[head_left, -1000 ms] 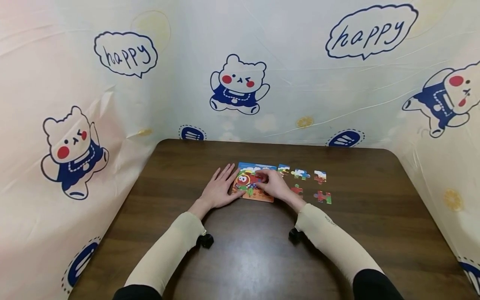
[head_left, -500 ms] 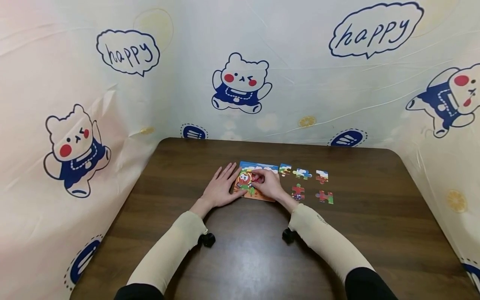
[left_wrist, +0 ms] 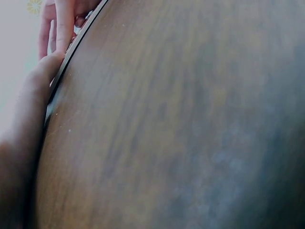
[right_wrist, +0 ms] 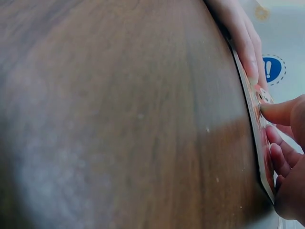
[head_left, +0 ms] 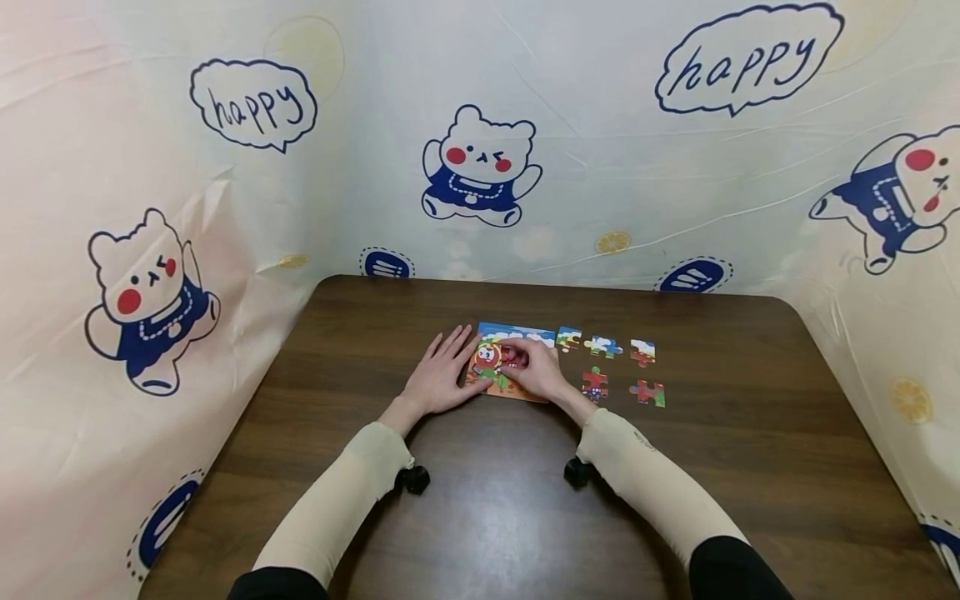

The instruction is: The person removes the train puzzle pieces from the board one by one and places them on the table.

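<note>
The puzzle board (head_left: pixel 491 358) sits under the right hand (head_left: pixel 536 369), grip half-curled, any hold hidden from me; the left hand (head_left: pixel 441 377) splays on its left edge, jigsaw pieces (head_left: pixel 603 347) right of it.

Left forearm (head_left: pixel 333 504): sleeved, extending obliquely from the near left toward the puzzle board (head_left: pixel 517 392); wrist (head_left: pixel 401 414) bare. Left hand (head_left: pixel 437 383): back uppermost, at the board's left edge, fingers (head_left: pixel 452 343) spread and directed away from the body, thumb (head_left: pixel 476 388) extended onto its near left corner. Right forearm (head_left: pixel 667 487): sleeved, slanting in from the board's near right. Right hand (head_left: pixel 542 371): over its right half, fingers curled, thumb touching its surface; anything between them is indistinct.
</note>
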{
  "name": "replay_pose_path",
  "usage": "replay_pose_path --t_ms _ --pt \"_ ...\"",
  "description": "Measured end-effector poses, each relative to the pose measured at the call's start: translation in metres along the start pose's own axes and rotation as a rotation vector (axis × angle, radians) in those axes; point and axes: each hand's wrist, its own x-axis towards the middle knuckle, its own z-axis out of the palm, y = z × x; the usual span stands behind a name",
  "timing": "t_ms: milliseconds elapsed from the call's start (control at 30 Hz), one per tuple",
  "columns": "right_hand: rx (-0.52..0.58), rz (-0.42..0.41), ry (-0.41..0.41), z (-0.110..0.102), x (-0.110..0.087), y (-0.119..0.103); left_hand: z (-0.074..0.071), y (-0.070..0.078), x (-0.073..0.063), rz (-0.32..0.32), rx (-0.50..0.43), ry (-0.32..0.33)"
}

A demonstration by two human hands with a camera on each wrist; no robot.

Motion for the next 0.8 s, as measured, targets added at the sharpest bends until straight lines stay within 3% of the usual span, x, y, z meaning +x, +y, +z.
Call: replay_pose_path --t_ms 200,400,800 --pt "-0.019 -0.012 -0.006 0.0011 0.0002 -0.002 -0.0011 0.0012 -0.0012 0.012 -0.007 0.01" --pt "-0.021 -0.038 -0.002 0.0034 -0.0004 -0.0013 0.0009 0.0001 -0.0024 0.026 0.022 -0.029" --pt "-0.085 -0.09 0.061 0.0093 -0.0027 0.0007 0.0025 -0.0013 -0.001 0.032 0.023 -0.024"
